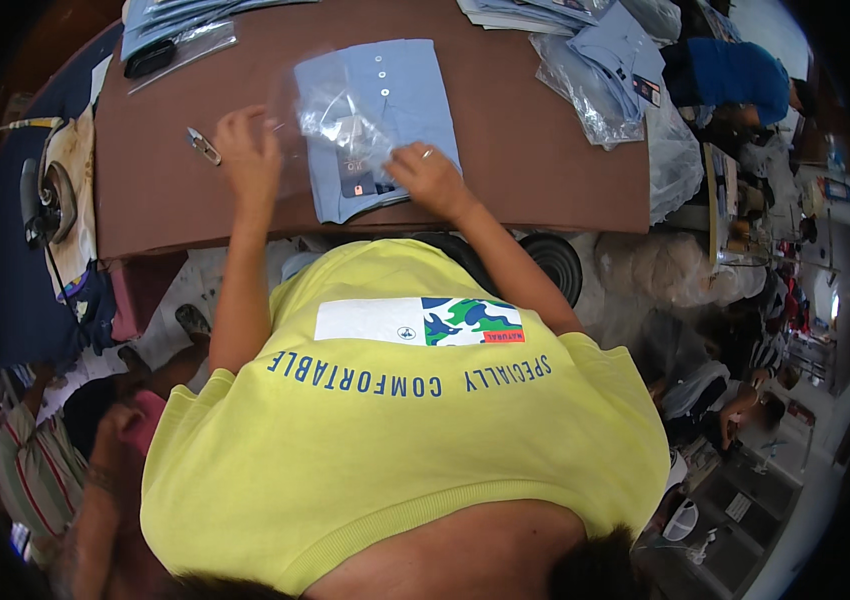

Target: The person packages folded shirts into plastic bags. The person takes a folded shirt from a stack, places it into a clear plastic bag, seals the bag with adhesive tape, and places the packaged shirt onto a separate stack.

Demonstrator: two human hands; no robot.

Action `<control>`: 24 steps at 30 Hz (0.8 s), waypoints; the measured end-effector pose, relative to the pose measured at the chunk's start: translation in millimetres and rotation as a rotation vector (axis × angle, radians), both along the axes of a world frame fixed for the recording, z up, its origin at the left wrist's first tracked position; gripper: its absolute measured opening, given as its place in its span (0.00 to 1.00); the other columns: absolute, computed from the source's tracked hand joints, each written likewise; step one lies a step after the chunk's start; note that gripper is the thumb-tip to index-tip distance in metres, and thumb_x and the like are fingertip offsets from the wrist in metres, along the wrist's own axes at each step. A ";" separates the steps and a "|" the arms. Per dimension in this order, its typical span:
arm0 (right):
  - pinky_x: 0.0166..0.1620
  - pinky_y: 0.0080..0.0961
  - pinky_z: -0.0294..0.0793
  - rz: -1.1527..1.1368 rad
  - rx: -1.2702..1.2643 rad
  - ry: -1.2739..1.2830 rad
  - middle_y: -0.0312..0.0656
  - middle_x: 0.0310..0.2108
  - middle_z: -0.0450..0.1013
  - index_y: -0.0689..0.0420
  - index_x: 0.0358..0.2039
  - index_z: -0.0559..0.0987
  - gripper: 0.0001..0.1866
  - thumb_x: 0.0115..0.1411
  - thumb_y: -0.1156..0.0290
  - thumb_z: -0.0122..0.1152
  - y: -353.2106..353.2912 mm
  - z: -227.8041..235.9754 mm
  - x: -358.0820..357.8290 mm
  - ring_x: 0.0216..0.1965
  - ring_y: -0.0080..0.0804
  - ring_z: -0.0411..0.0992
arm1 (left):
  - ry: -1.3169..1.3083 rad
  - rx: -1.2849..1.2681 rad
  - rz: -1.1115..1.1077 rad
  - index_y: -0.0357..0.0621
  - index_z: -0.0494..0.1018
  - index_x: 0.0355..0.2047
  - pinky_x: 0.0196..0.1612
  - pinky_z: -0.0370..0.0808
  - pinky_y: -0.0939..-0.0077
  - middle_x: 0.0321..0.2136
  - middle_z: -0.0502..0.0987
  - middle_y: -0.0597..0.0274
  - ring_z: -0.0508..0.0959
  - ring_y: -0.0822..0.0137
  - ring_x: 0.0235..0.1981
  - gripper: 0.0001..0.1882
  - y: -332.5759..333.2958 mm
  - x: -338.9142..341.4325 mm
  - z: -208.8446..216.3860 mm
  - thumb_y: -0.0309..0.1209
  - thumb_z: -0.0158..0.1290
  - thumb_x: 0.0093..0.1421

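A light blue folded shirt (415,90) lies on the brown table, its white buttons and a dark hang tag (356,186) facing up. Over its left part is a clear plastic bag (330,112), blurred by motion and glare. My right hand (433,182), wearing a ring, pinches the bag's right side just above the shirt. At the bag's left edge is my left hand (250,150), fingers curled and closed on the film. Thread snips (204,146) lie on the table just left of my left hand.
At the back left are a stack of blue shirts (180,22) and a black object (150,59) on plastic. More bagged shirts (610,65) lie back right. An iron (53,202) stands on a cloth at far left. Other people sit or work on both sides.
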State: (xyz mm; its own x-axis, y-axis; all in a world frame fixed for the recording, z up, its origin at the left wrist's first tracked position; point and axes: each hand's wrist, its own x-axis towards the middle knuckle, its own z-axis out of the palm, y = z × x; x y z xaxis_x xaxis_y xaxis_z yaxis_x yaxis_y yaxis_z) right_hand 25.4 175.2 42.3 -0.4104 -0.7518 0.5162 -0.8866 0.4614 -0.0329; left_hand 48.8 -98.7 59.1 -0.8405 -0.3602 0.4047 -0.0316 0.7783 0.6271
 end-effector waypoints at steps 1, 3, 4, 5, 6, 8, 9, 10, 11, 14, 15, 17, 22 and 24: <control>0.38 0.26 0.68 -0.050 -0.028 0.001 0.35 0.34 0.70 0.52 0.31 0.75 0.08 0.47 0.71 0.57 -0.4 5.4 -7.5 0.35 0.29 0.70 | 0.012 0.041 -0.025 0.46 0.70 0.46 0.51 0.66 0.59 0.48 0.66 0.51 0.67 0.52 0.51 0.19 21.3 2.4 9.7 0.32 0.57 0.53; 0.39 0.26 0.66 -0.196 -0.095 0.200 0.33 0.34 0.71 0.51 0.31 0.77 0.08 0.48 0.71 0.58 -2.8 30.5 -27.2 0.36 0.28 0.69 | -0.023 0.193 -0.072 0.46 0.65 0.51 0.52 0.66 0.60 0.51 0.63 0.49 0.66 0.53 0.52 0.26 41.2 2.4 12.8 0.37 0.59 0.53; 0.40 0.26 0.65 -0.270 -0.129 0.305 0.32 0.35 0.71 0.51 0.32 0.78 0.08 0.48 0.71 0.58 -3.4 44.2 -34.0 0.36 0.27 0.69 | -0.065 0.306 -0.093 0.47 0.62 0.54 0.52 0.66 0.59 0.52 0.61 0.48 0.66 0.53 0.53 0.31 44.5 -4.5 8.0 0.39 0.61 0.52; 0.40 0.26 0.64 -0.261 -0.139 0.375 0.31 0.35 0.72 0.50 0.32 0.78 0.08 0.48 0.71 0.58 -2.3 57.1 -37.5 0.37 0.26 0.68 | -0.106 0.418 -0.117 0.48 0.59 0.56 0.52 0.66 0.59 0.54 0.59 0.47 0.65 0.52 0.53 0.36 48.2 -10.8 7.7 0.41 0.62 0.51; 0.41 0.26 0.63 -0.253 -0.149 0.445 0.30 0.36 0.72 0.50 0.32 0.79 0.08 0.48 0.71 0.58 -0.6 68.8 -39.3 0.38 0.26 0.67 | -0.121 0.697 -0.134 0.47 0.56 0.58 0.52 0.66 0.58 0.55 0.58 0.46 0.65 0.53 0.53 0.38 51.7 -13.9 9.2 0.42 0.62 0.51; 0.41 0.25 0.62 -0.197 -0.143 0.488 0.28 0.36 0.72 0.48 0.32 0.80 0.08 0.48 0.70 0.58 0.3 72.7 -35.4 0.39 0.24 0.67 | -0.154 1.256 -0.174 0.45 0.50 0.60 0.52 0.67 0.55 0.57 0.55 0.45 0.64 0.53 0.54 0.43 56.9 -19.0 17.4 0.42 0.62 0.52; 0.41 0.24 0.62 -0.145 -0.130 0.462 0.28 0.36 0.72 0.48 0.31 0.80 0.08 0.48 0.70 0.59 -0.1 69.7 -32.2 0.39 0.24 0.66 | -0.214 1.399 -0.212 0.45 0.48 0.60 0.52 0.67 0.53 0.56 0.56 0.44 0.65 0.52 0.54 0.43 54.6 -24.4 11.5 0.42 0.62 0.52; 0.42 0.24 0.61 -0.093 -0.120 0.434 0.27 0.37 0.72 0.47 0.31 0.80 0.09 0.47 0.70 0.59 -1.7 65.6 -29.1 0.39 0.23 0.66 | -0.276 1.539 -0.247 0.44 0.46 0.60 0.52 0.68 0.52 0.56 0.57 0.43 0.65 0.52 0.54 0.44 49.7 -31.6 1.3 0.42 0.62 0.52; 0.42 0.24 0.62 -0.089 -0.120 0.391 0.27 0.37 0.72 0.48 0.31 0.79 0.08 0.47 0.70 0.59 -3.2 56.1 -26.2 0.39 0.24 0.66 | -0.337 1.681 -0.283 0.44 0.44 0.60 0.52 0.68 0.51 0.55 0.58 0.43 0.66 0.51 0.54 0.45 47.4 -36.4 -4.7 0.42 0.62 0.53; 0.41 0.25 0.64 -0.068 -0.119 0.265 0.29 0.37 0.72 0.49 0.31 0.77 0.08 0.47 0.70 0.58 -3.6 30.0 -18.9 0.39 0.26 0.67 | -0.454 2.056 -0.383 0.40 0.52 0.58 0.49 0.71 0.51 0.50 0.65 0.46 0.68 0.52 0.52 0.39 52.6 -43.0 -17.3 0.41 0.61 0.54; 0.41 0.26 0.65 -0.058 -0.123 0.223 0.31 0.37 0.73 0.50 0.32 0.76 0.09 0.47 0.71 0.58 -1.9 25.3 -17.6 0.38 0.27 0.68 | -0.435 2.021 -0.394 0.39 0.55 0.55 0.50 0.71 0.52 0.48 0.67 0.47 0.70 0.53 0.51 0.34 57.3 -43.7 -21.2 0.41 0.59 0.55; 0.40 0.28 0.67 -0.036 -0.181 0.146 0.34 0.37 0.73 0.52 0.35 0.74 0.11 0.47 0.74 0.58 -0.5 16.4 -16.5 0.37 0.30 0.69 | -0.411 1.947 -0.421 0.38 0.62 0.50 0.50 0.73 0.53 0.44 0.71 0.51 0.72 0.55 0.48 0.26 66.7 -44.1 -25.1 0.41 0.56 0.58; 0.38 0.32 0.70 0.019 -0.386 -0.123 0.43 0.35 0.72 0.57 0.40 0.70 0.19 0.46 0.83 0.59 -2.0 12.5 -11.0 0.33 0.39 0.71 | -0.337 1.894 -0.508 0.41 0.65 0.49 0.49 0.74 0.52 0.46 0.70 0.53 0.74 0.52 0.46 0.19 68.9 -38.7 0.6 0.34 0.53 0.61; 0.37 0.32 0.70 -0.050 -0.482 -0.290 0.43 0.34 0.72 0.58 0.40 0.70 0.19 0.46 0.84 0.59 -5.2 8.2 -1.9 0.34 0.40 0.71 | -0.289 1.924 -0.525 0.41 0.63 0.51 0.49 0.74 0.57 0.47 0.70 0.53 0.74 0.51 0.46 0.19 70.2 -36.9 4.7 0.32 0.52 0.61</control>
State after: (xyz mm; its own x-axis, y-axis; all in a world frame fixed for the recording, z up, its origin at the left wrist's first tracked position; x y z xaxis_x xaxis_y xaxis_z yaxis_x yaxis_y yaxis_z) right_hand 23.5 170.0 50.5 -0.6155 -0.4350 0.6572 -0.7874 0.3749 -0.4893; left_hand 11.9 -28.6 63.8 -0.9447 0.1793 -0.2745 -0.3013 -0.8049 0.5112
